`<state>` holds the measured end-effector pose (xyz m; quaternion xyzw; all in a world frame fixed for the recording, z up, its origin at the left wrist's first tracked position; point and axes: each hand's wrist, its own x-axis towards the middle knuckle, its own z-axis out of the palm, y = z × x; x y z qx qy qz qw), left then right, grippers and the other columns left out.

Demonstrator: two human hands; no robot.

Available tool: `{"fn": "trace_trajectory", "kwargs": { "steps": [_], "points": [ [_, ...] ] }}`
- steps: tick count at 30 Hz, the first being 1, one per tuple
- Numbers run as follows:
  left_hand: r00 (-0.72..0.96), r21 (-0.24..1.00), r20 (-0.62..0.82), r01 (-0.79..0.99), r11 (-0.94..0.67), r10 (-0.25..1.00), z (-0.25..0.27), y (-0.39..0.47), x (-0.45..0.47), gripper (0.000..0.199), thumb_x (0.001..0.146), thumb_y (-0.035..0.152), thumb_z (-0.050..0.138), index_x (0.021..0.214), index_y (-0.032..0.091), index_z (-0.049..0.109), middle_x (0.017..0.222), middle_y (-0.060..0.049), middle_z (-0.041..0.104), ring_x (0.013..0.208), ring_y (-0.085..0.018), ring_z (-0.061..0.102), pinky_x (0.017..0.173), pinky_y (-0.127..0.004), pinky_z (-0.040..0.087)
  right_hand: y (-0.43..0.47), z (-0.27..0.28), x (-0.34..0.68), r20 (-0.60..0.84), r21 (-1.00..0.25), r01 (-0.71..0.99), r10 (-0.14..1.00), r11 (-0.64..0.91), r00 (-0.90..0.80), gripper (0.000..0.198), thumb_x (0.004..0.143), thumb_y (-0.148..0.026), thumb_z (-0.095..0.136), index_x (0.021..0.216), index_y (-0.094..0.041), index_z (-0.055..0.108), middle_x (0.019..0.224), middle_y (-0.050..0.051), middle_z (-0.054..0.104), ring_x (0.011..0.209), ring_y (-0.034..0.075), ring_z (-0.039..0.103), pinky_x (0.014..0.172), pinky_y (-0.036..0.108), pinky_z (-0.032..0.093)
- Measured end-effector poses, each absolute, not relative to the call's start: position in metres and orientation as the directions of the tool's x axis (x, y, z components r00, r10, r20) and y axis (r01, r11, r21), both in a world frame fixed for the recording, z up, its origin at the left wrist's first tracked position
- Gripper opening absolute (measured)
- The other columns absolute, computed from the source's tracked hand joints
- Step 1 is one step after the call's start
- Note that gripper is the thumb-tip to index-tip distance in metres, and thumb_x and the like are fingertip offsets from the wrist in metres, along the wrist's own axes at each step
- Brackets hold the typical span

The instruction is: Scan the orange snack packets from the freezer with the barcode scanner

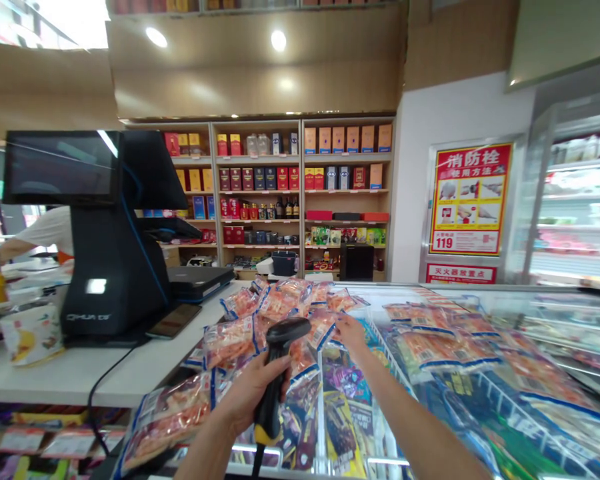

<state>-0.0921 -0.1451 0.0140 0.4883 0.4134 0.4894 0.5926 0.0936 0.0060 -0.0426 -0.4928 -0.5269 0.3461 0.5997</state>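
My left hand is wrapped around the grip of a black and yellow barcode scanner, whose cable hangs down from the handle. My right hand reaches forward over the freezer, its fingers closed on the edge of a clear, blue-edged food packet. Around both hands lies a pile of similar packets with orange-pink contents. One larger packet rests beside my left forearm. Below, through the freezer's glass top, packaged goods show in wire baskets. The exact grip of my right fingertips is partly hidden.
A black checkout terminal stands on the white counter at left, with a phone beside it. More packets lie on the glass at right. Behind are shelves of boxed goods. At far left, part of a person is visible.
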Motion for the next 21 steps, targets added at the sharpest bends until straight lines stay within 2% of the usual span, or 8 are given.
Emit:
{"fn": "trace_trajectory", "kwargs": {
  "steps": [3,13,19,21],
  "points": [
    [0.17,0.986,-0.014,-0.161,0.042,0.985,0.016,-0.146,-0.086,0.02,0.066,0.033,0.056,0.065,0.016,0.044,0.05,0.005,0.049,0.041,-0.006,0.046,0.043,-0.019,0.037,-0.009,-0.032,0.113,0.191,-0.981,0.018,0.96,0.191,0.207,0.018,0.057,-0.032,0.049,0.068,-0.018,0.052,0.043,-0.005,0.049,0.042,0.011,0.048,0.044,0.023,0.04],
    [0.217,0.984,-0.005,-0.173,0.044,0.976,0.018,-0.147,-0.076,0.02,0.065,0.033,0.056,0.065,0.015,0.047,0.05,0.004,0.05,0.042,-0.006,0.046,0.043,-0.02,0.037,-0.035,-0.028,0.175,0.225,-0.939,-0.251,0.972,0.234,0.067,0.024,0.056,-0.038,0.057,0.069,-0.02,0.049,0.056,-0.005,0.053,0.052,0.009,0.05,0.053,0.022,0.039],
    [0.265,0.988,-0.007,-0.15,0.048,0.964,0.02,-0.148,-0.069,0.019,0.065,0.032,0.057,0.068,0.015,0.049,0.055,0.003,0.052,0.044,-0.006,0.046,0.044,-0.019,0.037,-0.051,-0.031,0.201,0.152,-0.949,-0.298,0.978,0.105,-0.14,0.022,0.056,-0.035,0.062,0.067,-0.019,0.051,0.055,-0.004,0.052,0.052,0.008,0.049,0.054,0.022,0.039],
    [0.273,0.987,-0.011,-0.15,0.054,0.962,0.021,-0.148,-0.067,0.019,0.065,0.032,0.057,0.069,0.015,0.049,0.055,0.003,0.052,0.045,-0.006,0.047,0.044,-0.019,0.037,-0.054,-0.029,0.207,0.17,-0.95,-0.286,0.976,0.126,-0.136,0.023,0.056,-0.036,0.062,0.067,-0.019,0.051,0.056,-0.004,0.052,0.053,0.009,0.048,0.054,0.022,0.039]
  ]
}}
